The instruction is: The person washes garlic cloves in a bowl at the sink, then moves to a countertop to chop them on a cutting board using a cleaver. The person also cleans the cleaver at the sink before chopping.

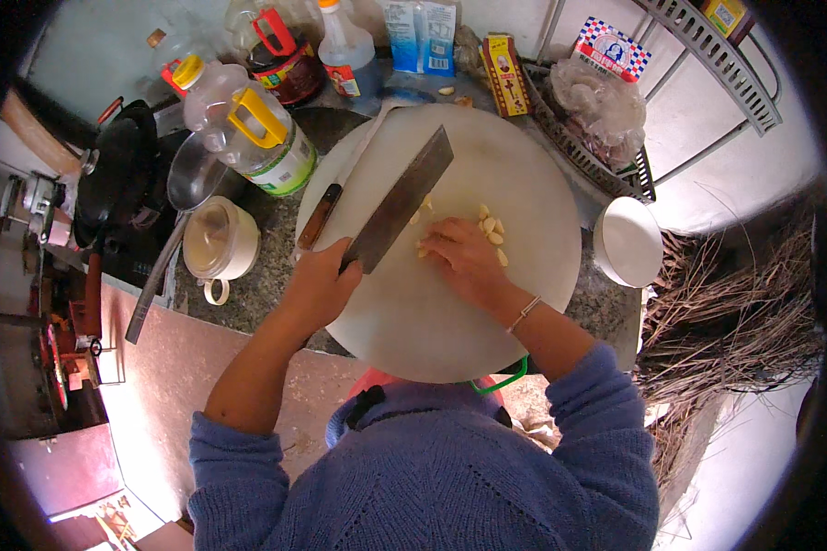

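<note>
Before me on the counter lies a large round white cutting board (pixel 420 330). My left hand (pixel 324 282) grips the handle of a cleaver (pixel 406 200), whose broad dark blade points up and to the right over the board. The fingers of my right hand (pixel 462 258) are bent down onto the board, touching a garlic clove (pixel 422 253). Several peeled garlic cloves (pixel 491 226) lie just right of those fingers, and a few pieces are between the hand and the blade. A wooden-handled knife (pixel 319 217) rests at the board's left side.
Left of the board are a lidded container (pixel 220 234), a metal ladle (pixel 196 179) and a large oil bottle (pixel 255 131). A white bowl (pixel 627 241) stands at the right, below a plastic basket (pixel 593 165). A yellow and red box (pixel 505 76) is behind the board.
</note>
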A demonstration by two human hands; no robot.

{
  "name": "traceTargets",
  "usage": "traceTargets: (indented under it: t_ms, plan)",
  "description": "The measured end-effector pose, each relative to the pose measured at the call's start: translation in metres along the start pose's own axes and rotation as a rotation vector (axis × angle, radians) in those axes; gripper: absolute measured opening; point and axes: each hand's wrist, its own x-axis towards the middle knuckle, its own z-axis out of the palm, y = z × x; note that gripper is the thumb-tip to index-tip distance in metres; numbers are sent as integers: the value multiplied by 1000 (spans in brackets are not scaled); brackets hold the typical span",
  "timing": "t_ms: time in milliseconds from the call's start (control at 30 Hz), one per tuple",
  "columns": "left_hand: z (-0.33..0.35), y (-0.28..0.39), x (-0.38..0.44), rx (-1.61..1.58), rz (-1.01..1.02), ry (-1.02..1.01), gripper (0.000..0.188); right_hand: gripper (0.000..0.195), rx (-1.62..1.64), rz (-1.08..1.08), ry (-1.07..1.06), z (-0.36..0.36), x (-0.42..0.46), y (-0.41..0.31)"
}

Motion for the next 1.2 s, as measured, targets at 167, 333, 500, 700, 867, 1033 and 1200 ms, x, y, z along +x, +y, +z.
traceTargets:
  t_ms: [167,333,500,700,867,1033,1200]
  plan:
    - [-11,5,-9,11,-32,-14,20,20,-76,125,74,-7,0,4]
    - [-20,16,-19,26,-47,-88,22,15,17,212,134,-6,3,0]
    - [-21,17,-22,71,2,-84,20,12,75,142,77,2,6,10]
    - [-24,17,-24,99,24,-104,18,10,87,107,88,7,8,12]
    - [-29,24,-24,181,15,-153,18,9,77,107,96,5,8,11]
    - [-28,24,-22,173,14,-201,18,9,66,92,115,4,8,11]
    - [-12,19,-8,277,-43,-234,22,10,45,105,92,5,9,13]
